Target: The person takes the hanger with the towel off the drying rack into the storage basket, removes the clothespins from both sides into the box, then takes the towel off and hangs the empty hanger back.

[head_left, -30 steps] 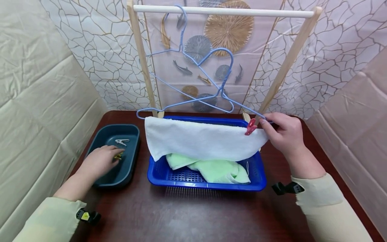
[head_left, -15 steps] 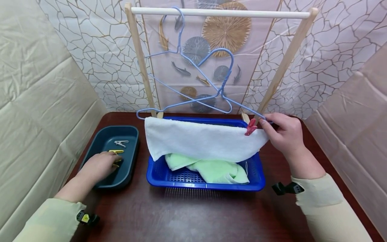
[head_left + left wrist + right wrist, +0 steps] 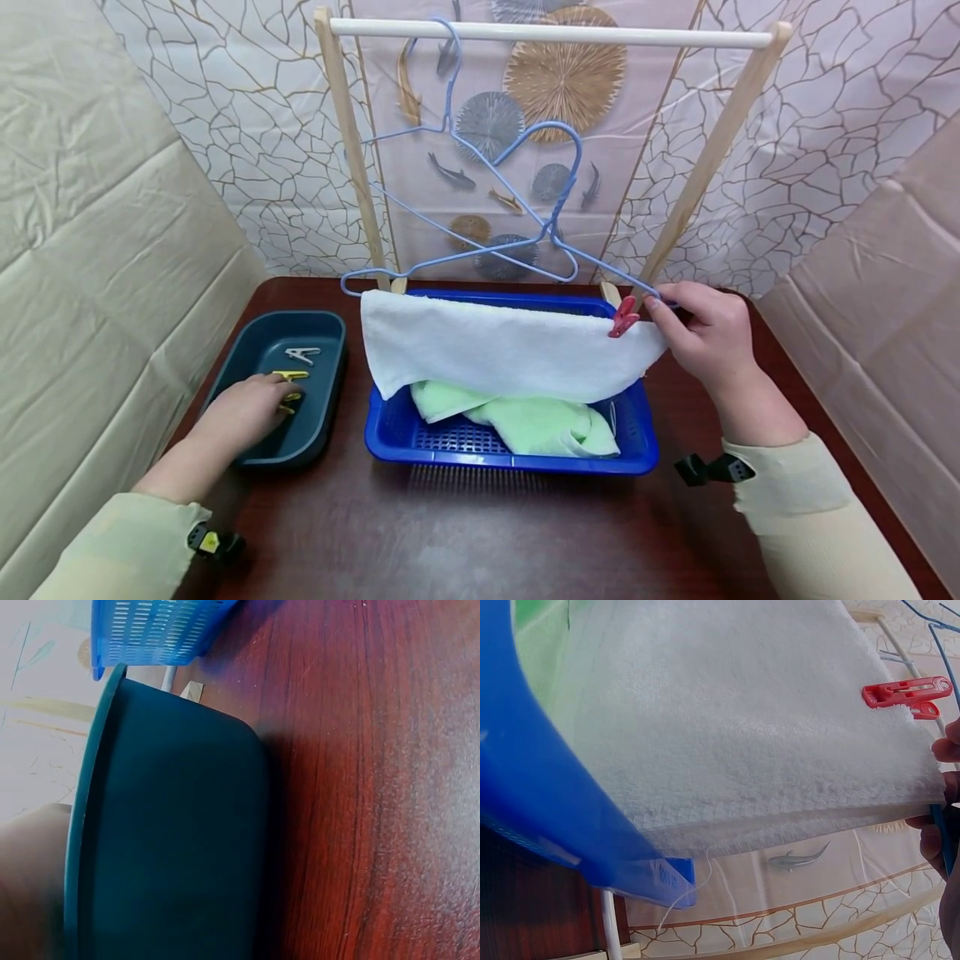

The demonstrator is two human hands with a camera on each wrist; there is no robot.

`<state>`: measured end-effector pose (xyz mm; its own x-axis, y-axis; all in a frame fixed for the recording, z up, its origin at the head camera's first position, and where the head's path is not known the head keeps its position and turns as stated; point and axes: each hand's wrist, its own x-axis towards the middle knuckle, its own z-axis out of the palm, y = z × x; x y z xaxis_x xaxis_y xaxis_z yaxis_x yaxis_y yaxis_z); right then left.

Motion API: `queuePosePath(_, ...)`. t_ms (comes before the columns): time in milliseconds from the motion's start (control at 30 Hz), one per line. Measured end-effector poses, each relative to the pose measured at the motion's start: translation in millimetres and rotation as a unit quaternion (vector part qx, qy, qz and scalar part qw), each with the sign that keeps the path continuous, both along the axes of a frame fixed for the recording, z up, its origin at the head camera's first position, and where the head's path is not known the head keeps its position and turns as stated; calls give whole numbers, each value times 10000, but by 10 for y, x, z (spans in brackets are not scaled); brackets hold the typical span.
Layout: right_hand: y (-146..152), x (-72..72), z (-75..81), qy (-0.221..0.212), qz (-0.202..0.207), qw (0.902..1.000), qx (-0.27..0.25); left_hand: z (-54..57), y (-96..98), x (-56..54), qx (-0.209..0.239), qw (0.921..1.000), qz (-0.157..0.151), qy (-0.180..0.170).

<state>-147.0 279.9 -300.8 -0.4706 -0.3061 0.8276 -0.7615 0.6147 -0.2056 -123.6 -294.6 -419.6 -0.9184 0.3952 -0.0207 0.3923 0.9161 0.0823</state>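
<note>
- Centrally, a rectangular blue plastic basket [image 3: 465, 459] with a perforated bottom stands on a dark reddish-brown wood-grain table [image 3: 450, 533].
- Above the basket, covering part of its opening, a folded white terry towel [image 3: 487, 346] hangs from a light-blue wire hanger [image 3: 562, 202].
- A red plastic clothespin [image 3: 623, 317] sits on the white towel's upper edge, over the right end of the basket.
- Just right of the basket, the right hand [image 3: 708, 329] pinches the end of that hanger between thumb and fingers, beside the towel's corner.
- Left of the basket and apart from it lies a dark teal oblong tray [image 3: 318, 408] with rounded corners.
- The left hand [image 3: 243, 414] reaches down into the tray, its fingertips at some yellow clothespins [image 3: 289, 375]; whether it grips one cannot be told, since the left wrist view shows mostly the tray's outer wall.
- A pale grey clothespin [image 3: 302, 355] lies in the tray, past the yellow ones.
- Inside the basket, partly under the white towel, rests a crumpled light-green towel [image 3: 555, 421].
- Behind the basket rises a rack with a white rod [image 3: 555, 32] on wooden posts; a second light-blue wire hanger [image 3: 448, 108] is hooked over the rod.
</note>
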Motion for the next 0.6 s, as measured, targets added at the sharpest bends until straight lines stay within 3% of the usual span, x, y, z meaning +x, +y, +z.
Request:
queuePosePath(300, 6, -4, -5, 1, -6, 10000, 12, 28, -20, -1, 127, 9999, -23, 80)
queuePosePath(600, 16, -18, 8, 72, 0, 9999, 77, 122, 36, -17, 209, 9993, 293, -99)
